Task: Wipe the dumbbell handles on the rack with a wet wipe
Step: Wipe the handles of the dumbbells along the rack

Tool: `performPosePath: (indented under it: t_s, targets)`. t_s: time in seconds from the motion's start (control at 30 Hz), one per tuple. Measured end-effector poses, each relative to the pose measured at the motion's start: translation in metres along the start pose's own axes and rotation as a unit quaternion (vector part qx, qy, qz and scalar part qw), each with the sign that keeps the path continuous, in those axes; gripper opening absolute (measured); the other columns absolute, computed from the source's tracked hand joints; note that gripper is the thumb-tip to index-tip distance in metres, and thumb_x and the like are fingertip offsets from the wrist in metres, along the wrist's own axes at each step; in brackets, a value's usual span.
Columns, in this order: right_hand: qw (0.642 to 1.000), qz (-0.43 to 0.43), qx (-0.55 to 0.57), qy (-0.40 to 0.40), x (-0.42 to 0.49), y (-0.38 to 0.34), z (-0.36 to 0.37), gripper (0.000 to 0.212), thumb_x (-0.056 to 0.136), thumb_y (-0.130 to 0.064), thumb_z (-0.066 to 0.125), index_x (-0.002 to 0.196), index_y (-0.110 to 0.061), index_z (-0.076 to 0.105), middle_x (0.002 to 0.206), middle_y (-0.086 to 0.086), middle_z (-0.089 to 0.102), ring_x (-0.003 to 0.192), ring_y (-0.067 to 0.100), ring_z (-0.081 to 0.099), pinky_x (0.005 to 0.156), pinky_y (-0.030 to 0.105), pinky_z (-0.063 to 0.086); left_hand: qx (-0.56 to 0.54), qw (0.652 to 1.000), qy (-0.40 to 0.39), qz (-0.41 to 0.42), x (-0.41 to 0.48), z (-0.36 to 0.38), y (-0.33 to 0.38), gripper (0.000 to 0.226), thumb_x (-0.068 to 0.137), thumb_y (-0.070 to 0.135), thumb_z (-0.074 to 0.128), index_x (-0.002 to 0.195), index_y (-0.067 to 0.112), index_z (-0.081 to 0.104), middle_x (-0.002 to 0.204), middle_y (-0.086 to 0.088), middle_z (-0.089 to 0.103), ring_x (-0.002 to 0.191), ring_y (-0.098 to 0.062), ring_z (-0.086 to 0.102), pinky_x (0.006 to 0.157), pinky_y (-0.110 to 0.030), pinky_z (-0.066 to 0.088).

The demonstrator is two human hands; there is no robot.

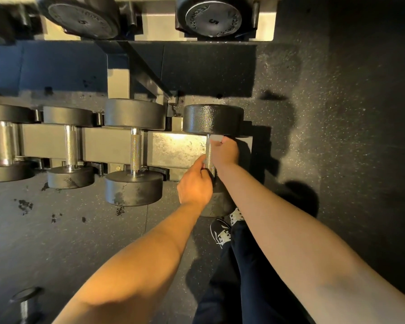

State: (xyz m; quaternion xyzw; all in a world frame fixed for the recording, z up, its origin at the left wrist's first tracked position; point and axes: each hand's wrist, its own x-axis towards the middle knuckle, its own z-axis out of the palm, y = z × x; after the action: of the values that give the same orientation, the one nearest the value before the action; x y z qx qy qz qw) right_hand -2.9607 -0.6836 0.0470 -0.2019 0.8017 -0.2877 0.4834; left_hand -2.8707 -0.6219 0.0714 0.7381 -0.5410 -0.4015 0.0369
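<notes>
I have both hands on the handle [209, 155] of the rightmost dumbbell [212, 119] on the rack [117, 142]. The right hand [225, 152] grips its far part with a wipe [216, 138], I think to rub it; the left hand [195, 183] pinches the near part, probably to steady it. Its long axis points away from me.

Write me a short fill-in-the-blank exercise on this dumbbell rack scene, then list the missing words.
1. Both hands are on the handle of the ____most dumbbell in the lower row.
2. The right hand grips the handle nearer the ____ weight head.
3. The left hand holds the handle's ____ end.
4. The end plates on the upper shelf show the number ____.

Missing words: right; far; near; 5
</notes>
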Motion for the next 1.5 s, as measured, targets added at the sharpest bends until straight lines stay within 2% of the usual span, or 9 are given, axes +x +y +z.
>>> performPosePath:
  t_s: [0.3, 0.43, 0.5, 0.67, 0.87, 0.97, 1.2, 1.33, 1.5]
  targets:
    - [0.946, 0.031, -0.301, -0.115, -0.026, 0.048, -0.009, 0.022, 0.104, -0.021, 0.044, 0.101, -0.012, 0.064, 0.096, 0.007, 0.060, 0.098, 0.027, 0.057, 0.099, 0.047, 0.044, -0.005, 1.000, 0.003, 0.003, 0.001, 0.003, -0.003, 0.050, 0.101, 0.018, 0.036, 0.143, 0.043, 0.049, 0.125, 0.006, 0.068, 0.108, -0.024, 0.063, 0.088, -0.035, 0.047]
    - [0.992, -0.013, -0.109, -0.068, -0.012, 0.028, -0.012, 0.026, 0.104, -0.018, 0.045, 0.095, -0.005, 0.066, 0.092, 0.010, 0.063, 0.090, 0.024, 0.061, 0.078, 0.034, 0.049, -0.003, 1.000, 0.007, 0.006, 0.002, 0.004, -0.006, 0.049, 0.103, 0.019, 0.035, 0.144, 0.042, 0.048, 0.127, 0.003, 0.067, 0.111, -0.027, 0.062, 0.095, -0.039, 0.047]
    - [0.996, -0.041, -0.079, -0.022, -0.007, 0.011, -0.005, 0.022, 0.103, -0.016, 0.047, 0.103, -0.006, 0.066, 0.103, 0.013, 0.065, 0.099, 0.026, 0.062, 0.085, 0.039, 0.053, -0.007, 1.000, 0.008, 0.006, 0.002, 0.004, -0.006, 0.049, 0.103, 0.019, 0.035, 0.144, 0.042, 0.047, 0.124, 0.001, 0.069, 0.109, -0.028, 0.063, 0.093, -0.039, 0.048]
    - [0.969, -0.053, -0.238, -0.042, -0.024, 0.026, 0.000, 0.025, 0.103, -0.022, 0.044, 0.115, -0.009, 0.062, 0.113, 0.014, 0.061, 0.108, 0.032, 0.058, 0.095, 0.050, 0.049, -0.022, 1.000, 0.013, 0.002, 0.002, 0.003, -0.008, 0.050, 0.105, 0.021, 0.035, 0.149, 0.043, 0.041, 0.119, -0.002, 0.069, 0.104, -0.029, 0.063, 0.090, -0.038, 0.049]
    - [0.919, 0.006, -0.368, -0.140, -0.036, 0.050, -0.014, 0.027, 0.101, -0.026, 0.053, 0.119, -0.010, 0.064, 0.120, 0.012, 0.063, 0.111, 0.031, 0.056, 0.094, 0.040, 0.048, -0.030, 0.999, 0.004, 0.018, 0.001, 0.001, -0.008, 0.053, 0.105, 0.016, 0.034, 0.148, 0.046, 0.039, 0.130, 0.006, 0.065, 0.105, -0.023, 0.062, 0.082, -0.029, 0.043]
    - [0.922, -0.016, -0.359, -0.147, -0.034, 0.040, -0.027, 0.026, 0.097, -0.021, 0.063, 0.119, -0.005, 0.062, 0.115, 0.011, 0.064, 0.101, 0.028, 0.062, 0.078, 0.032, 0.052, -0.051, 0.998, 0.004, 0.025, 0.002, 0.001, -0.009, 0.048, 0.105, 0.018, 0.033, 0.143, 0.046, 0.042, 0.126, 0.004, 0.066, 0.101, -0.024, 0.062, 0.082, -0.033, 0.045]
    - [0.967, -0.167, -0.169, -0.090, -0.038, 0.041, -0.037, 0.028, 0.098, -0.024, 0.063, 0.070, -0.019, 0.058, 0.070, -0.004, 0.058, 0.067, 0.011, 0.055, 0.059, 0.023, 0.038, -0.168, 0.981, -0.078, 0.062, 0.008, -0.010, -0.014, 0.015, 0.105, 0.043, 0.045, 0.120, 0.043, 0.049, 0.111, 0.002, 0.065, 0.091, -0.017, 0.064, 0.079, -0.038, 0.052]
    - [0.950, -0.225, -0.210, -0.061, -0.043, 0.053, -0.030, 0.011, 0.100, -0.021, 0.057, 0.098, -0.020, 0.068, 0.093, -0.002, 0.062, 0.089, 0.015, 0.061, 0.074, 0.034, 0.054, -0.169, 0.977, -0.064, 0.115, 0.021, -0.009, -0.008, 0.015, 0.101, 0.023, 0.059, 0.115, 0.026, 0.064, 0.117, 0.001, 0.065, 0.099, -0.014, 0.063, 0.090, -0.034, 0.054]
    - [0.975, -0.204, -0.080, -0.041, -0.039, 0.042, -0.027, 0.039, 0.097, -0.009, 0.060, 0.135, -0.016, 0.061, 0.126, 0.005, 0.060, 0.118, 0.019, 0.058, 0.098, 0.026, 0.048, -0.253, 0.964, 0.069, 0.037, 0.042, 0.000, 0.018, 0.017, 0.101, 0.009, 0.051, 0.101, 0.011, 0.068, 0.099, -0.006, 0.070, 0.088, -0.012, 0.063, 0.085, -0.030, 0.053]
